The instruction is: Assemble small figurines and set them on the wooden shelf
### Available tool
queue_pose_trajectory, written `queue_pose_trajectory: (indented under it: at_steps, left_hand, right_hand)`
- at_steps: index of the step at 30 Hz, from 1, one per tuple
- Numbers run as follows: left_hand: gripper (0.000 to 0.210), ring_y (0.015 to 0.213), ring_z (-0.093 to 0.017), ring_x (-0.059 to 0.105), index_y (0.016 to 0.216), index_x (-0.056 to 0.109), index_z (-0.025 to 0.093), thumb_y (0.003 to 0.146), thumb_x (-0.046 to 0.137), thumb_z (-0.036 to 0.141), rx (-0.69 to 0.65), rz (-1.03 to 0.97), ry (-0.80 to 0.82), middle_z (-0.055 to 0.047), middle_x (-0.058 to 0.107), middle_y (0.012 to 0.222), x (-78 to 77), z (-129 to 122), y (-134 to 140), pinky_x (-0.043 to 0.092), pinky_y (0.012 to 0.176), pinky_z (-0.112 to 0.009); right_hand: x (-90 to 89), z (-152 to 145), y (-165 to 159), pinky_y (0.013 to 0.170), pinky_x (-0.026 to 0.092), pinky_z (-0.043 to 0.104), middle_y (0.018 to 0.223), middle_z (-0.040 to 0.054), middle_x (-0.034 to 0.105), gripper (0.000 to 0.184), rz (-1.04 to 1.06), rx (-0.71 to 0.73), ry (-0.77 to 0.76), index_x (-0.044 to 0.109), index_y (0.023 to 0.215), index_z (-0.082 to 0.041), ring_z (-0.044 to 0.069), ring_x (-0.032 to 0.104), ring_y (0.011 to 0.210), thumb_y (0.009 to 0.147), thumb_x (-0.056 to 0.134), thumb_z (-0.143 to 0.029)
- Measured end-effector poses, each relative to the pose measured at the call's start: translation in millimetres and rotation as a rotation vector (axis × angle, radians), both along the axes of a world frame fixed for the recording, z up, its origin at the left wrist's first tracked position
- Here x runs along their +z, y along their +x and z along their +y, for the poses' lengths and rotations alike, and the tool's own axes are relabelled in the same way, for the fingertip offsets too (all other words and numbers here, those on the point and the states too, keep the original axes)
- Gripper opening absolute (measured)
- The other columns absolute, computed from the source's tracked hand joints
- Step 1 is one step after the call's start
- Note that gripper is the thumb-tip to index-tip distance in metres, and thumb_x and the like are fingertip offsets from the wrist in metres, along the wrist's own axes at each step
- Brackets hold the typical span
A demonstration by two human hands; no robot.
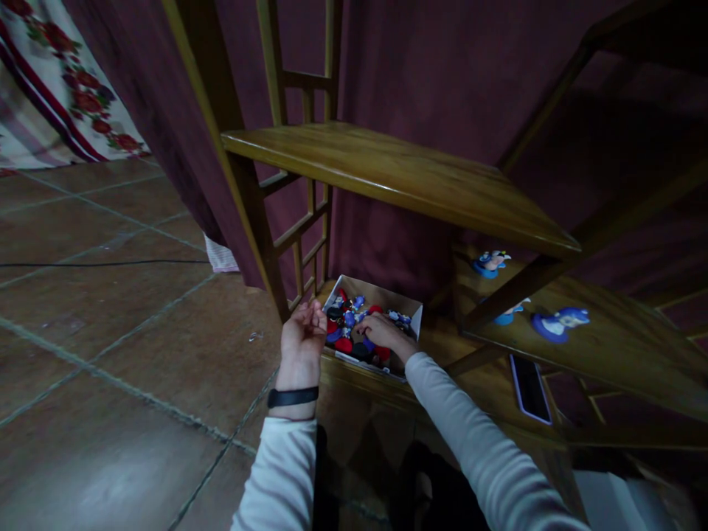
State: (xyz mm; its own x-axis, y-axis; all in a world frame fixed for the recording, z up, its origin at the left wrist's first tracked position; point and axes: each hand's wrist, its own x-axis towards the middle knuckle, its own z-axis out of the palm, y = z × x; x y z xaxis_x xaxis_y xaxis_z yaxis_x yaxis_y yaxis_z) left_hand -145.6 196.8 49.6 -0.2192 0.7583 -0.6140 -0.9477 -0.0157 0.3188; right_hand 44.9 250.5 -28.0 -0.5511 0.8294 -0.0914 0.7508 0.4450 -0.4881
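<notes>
A shallow cardboard box stands on the lowest wooden shelf, filled with several small figurines in blue, white, red and black, many with round bases. My right hand reaches into the box from the right, its fingers curled down among the figurines. What lies between those fingertips is hidden. Beside the box's left edge, my left hand is held palm up with fingers loosely bent and apart. Nothing shows in it. A black band circles the left wrist.
Above the box juts a wooden shelf board. On a board to the right stand a blue-based figurine, a second one partly behind a post, and a purple-blue one. A phone lies below them. A cable crosses the tiled floor.
</notes>
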Motion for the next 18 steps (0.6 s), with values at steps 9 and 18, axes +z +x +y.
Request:
queue_pose_trajectory:
  at_steps: [9, 18]
  left_hand:
    - [0.023, 0.065, -0.009, 0.062, 0.086, 0.053, 0.012, 0.075, 0.041, -0.004, -0.008, -0.014, 0.014, -0.006, 0.062, 0.079, -0.7, -1, 3, 0.05, 0.052, -0.015]
    - [0.022, 0.062, -0.008, 0.061, 0.086, 0.053, 0.013, 0.078, 0.04, -0.003, -0.014, -0.019, 0.035, -0.005, 0.061, 0.074, 6.8, -4, 3, 0.05, 0.052, -0.016]
  right_hand:
    - [15.4, 14, 6, 0.087, 0.038, 0.025, 0.102, 0.0031, 0.066, 0.029, -0.059, -0.228, 0.116, 0.066, 0.098, -0.023, 0.016, 0.056, 0.098, 0.083, 0.042, -0.018]
    - [-9.7, 5, -58, 0.095, 0.03, 0.04, 0.123, 0.0177, 0.048, 0.04, -0.259, -0.298, 0.235, 0.056, 0.11, -0.011, 0.028, 0.039, 0.115, 0.077, 0.055, -0.033]
